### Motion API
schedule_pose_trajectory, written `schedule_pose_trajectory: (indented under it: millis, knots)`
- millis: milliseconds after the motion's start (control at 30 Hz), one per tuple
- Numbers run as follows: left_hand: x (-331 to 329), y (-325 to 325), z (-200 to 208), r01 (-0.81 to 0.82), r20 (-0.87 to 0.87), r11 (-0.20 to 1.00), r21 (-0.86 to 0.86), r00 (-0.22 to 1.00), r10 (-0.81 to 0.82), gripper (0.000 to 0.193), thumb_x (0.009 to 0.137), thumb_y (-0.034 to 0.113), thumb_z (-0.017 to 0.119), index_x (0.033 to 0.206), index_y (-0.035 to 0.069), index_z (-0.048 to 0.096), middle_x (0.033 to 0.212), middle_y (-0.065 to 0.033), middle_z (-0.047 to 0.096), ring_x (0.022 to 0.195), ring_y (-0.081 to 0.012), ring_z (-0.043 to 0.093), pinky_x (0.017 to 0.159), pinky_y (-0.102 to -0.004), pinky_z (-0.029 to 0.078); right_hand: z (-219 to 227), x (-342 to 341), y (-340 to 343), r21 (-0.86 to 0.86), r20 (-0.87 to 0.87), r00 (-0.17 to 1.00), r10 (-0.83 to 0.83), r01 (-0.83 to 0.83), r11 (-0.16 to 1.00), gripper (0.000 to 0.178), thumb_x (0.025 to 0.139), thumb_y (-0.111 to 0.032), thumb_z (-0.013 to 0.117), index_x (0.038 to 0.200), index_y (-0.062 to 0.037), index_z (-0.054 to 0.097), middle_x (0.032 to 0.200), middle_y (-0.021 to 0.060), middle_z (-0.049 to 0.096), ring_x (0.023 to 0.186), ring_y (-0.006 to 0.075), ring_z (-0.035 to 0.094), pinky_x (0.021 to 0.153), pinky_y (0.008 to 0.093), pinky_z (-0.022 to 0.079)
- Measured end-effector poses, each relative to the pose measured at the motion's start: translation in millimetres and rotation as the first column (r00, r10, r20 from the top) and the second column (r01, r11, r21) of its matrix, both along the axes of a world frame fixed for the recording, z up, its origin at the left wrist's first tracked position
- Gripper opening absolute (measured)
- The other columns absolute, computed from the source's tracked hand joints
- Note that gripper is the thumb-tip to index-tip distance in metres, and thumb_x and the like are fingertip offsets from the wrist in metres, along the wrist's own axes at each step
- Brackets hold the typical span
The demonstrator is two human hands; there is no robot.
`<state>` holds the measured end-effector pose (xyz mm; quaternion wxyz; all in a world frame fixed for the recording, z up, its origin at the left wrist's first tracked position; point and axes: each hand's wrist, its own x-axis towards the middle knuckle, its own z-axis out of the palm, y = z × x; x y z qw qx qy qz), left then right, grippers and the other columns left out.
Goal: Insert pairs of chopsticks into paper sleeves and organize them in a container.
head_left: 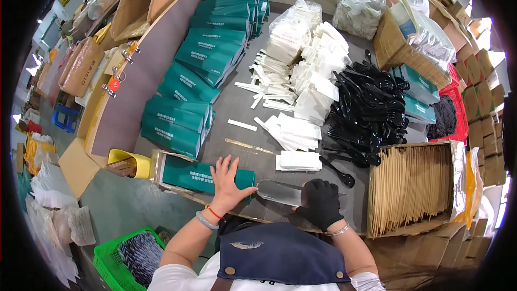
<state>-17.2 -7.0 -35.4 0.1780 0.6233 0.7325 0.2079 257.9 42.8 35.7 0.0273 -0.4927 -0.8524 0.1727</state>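
Note:
My left hand (228, 184) is bare, its fingers spread flat over the right part of a dark green printed sleeve (186, 173). That sleeve lies in a shallow open cardboard box (157, 166) at the table's near edge. The left thumb points right, close to the end of a clear, shiny flat packet (280, 192). My right hand (321, 203), in a black fingerless glove, is closed on the packet's other end; what is inside the packet is hard to tell. Just beyond it sit a stack of white paper slips (299, 161) and a loose black plastic spoon (339, 172).
Fanned green sleeves (207, 54) line the left side. White paper packets (318, 70) and a heap of black plastic cutlery (366, 110) fill the middle and right. A box of wooden chopsticks (414, 188) stands near right, a yellow container (141, 164) at left, a green basket (107, 261) below.

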Motion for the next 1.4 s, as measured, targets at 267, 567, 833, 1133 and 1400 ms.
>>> schedule_pose_trajectory:
  millis: [267, 567, 833, 1133, 1400]
  knots:
    - [-1, 14, 15, 0.079, 0.028, 0.995, -0.056, 0.997, -0.078, 0.091, 0.066, 0.038, 0.085, 0.139, 0.002, 0.044, 0.144, -0.0195, 0.039, 0.137, -0.0429, 0.030, 0.112, -0.0581, 0.020, -48, -64, -5, 0.131, -0.301, 0.944, 0.133, -0.097, 0.987, 0.063, 0.062, -0.047, 0.082, 0.110, -0.0116, 0.062, 0.106, 0.0097, 0.059, 0.101, 0.0294, 0.055, 0.087, 0.0444, 0.039]
    - [-55, 130, -24, 0.074, -0.135, 0.962, 0.263, 0.990, -0.040, 0.028, 0.077, 0.012, 0.072, 0.104, 0.008, 0.065, 0.111, -0.0122, 0.058, 0.106, -0.0352, 0.052, 0.091, -0.0457, 0.043, -31, 98, 13, 0.305, -0.455, 0.807, -0.376, 0.538, 0.786, 0.045, 0.069, -0.010, 0.080, 0.110, -0.0053, 0.062, 0.107, 0.0132, 0.062, 0.105, 0.0317, 0.057, 0.092, 0.0402, 0.045]
    - [-29, 114, 0, 0.181, -0.191, 0.934, 0.309, 0.974, -0.126, 0.005, 0.082, 0.010, 0.067, 0.083, 0.008, 0.062, 0.085, -0.0104, 0.057, 0.083, -0.0331, 0.055, 0.073, -0.0443, 0.044, -33, 299, -18, 0.063, -0.035, 0.192, -0.981, 0.980, 0.189, 0.036, 0.090, -0.019, 0.066, 0.119, 0.0016, 0.061, 0.121, 0.0188, 0.061, 0.114, 0.0309, 0.058, 0.096, 0.0397, 0.046]
    - [68, 97, 3, 0.303, -0.021, 0.886, 0.352, 0.949, -0.316, 0.019, 0.077, 0.018, 0.073, 0.091, 0.011, 0.062, 0.093, -0.0065, 0.058, 0.090, -0.0306, 0.053, 0.075, -0.0420, 0.044, -28, 297, -13, 0.211, 0.113, 0.329, -0.938, 0.914, 0.346, 0.028, 0.096, -0.016, 0.053, 0.112, 0.0058, 0.059, 0.112, 0.0230, 0.062, 0.104, 0.0372, 0.060, 0.089, 0.0409, 0.048]
    - [61, 105, -8, 0.366, 0.095, 0.903, 0.226, 0.914, -0.395, 0.024, 0.072, 0.019, 0.077, 0.090, 0.012, 0.062, 0.093, -0.0040, 0.060, 0.089, -0.0286, 0.054, 0.079, -0.0424, 0.042, -37, 282, -10, 0.229, -0.477, 0.246, -0.844, 0.962, 0.151, 0.028, 0.101, -0.014, 0.045, 0.119, 0.0064, 0.053, 0.111, 0.0167, 0.062, 0.107, 0.0332, 0.058, 0.093, 0.0412, 0.045]
